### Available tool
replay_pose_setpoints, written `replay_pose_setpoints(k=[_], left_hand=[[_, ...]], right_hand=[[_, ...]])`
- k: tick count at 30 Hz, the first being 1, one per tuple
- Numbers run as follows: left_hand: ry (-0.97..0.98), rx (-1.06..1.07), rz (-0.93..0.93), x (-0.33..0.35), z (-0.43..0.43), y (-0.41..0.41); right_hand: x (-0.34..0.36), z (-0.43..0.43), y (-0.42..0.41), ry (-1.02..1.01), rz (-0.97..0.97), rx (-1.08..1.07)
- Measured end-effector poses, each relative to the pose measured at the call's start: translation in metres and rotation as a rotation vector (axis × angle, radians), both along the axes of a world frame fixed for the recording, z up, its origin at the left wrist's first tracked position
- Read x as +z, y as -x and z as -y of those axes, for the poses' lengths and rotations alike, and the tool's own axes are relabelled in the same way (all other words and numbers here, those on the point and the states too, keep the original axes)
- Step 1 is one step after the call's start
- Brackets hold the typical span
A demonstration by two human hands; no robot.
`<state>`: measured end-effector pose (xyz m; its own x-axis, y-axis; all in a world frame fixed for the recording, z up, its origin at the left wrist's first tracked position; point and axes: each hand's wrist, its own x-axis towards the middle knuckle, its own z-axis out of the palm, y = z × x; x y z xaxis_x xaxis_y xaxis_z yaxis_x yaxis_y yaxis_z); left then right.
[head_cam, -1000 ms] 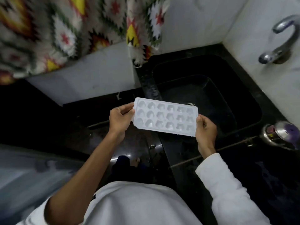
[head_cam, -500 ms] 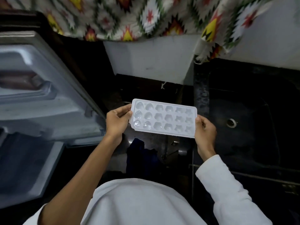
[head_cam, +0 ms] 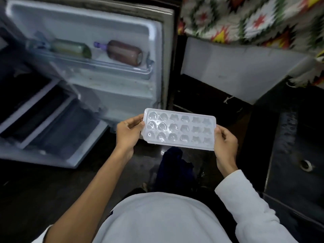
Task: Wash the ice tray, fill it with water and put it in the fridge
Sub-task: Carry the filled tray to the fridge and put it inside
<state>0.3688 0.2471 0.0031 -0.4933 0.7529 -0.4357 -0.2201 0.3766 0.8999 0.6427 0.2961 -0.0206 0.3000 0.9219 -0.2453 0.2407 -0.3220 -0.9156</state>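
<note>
The white ice tray (head_cam: 179,129) is held level in front of my body, its cups glinting with water. My left hand (head_cam: 128,131) grips its left short end, thumb on the rim. Its right short end is held by my right hand (head_cam: 225,143), thumb on top. The small fridge (head_cam: 52,123) stands open at the left, with its open door (head_cam: 112,55) facing me just beyond the tray.
Two bottles, a green bottle (head_cam: 70,49) and a brown bottle (head_cam: 124,52), lie in the door shelf. A black sink (head_cam: 298,155) with a drain is at the right. A patterned curtain (head_cam: 254,20) hangs above a white wall panel (head_cam: 236,71). The floor is dark.
My view has swung left from the sink to the open fridge. The tray stays level in both hands and now sits close to the fridge door.
</note>
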Motion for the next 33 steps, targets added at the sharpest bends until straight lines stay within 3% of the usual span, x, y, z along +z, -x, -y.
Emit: replay_pose_setpoints(k=[20, 33], left_hand=[[-0.032, 0.5, 0.039, 0.003, 0.124, 0.194], [-0.096, 0.809, 0.101, 0.017, 0.141, 0.3]], right_hand=[[0.005, -0.001, 0.263, 0.063, -0.092, 0.439], [0.031, -0.029, 0.427, 0.072, -0.19, 0.749]])
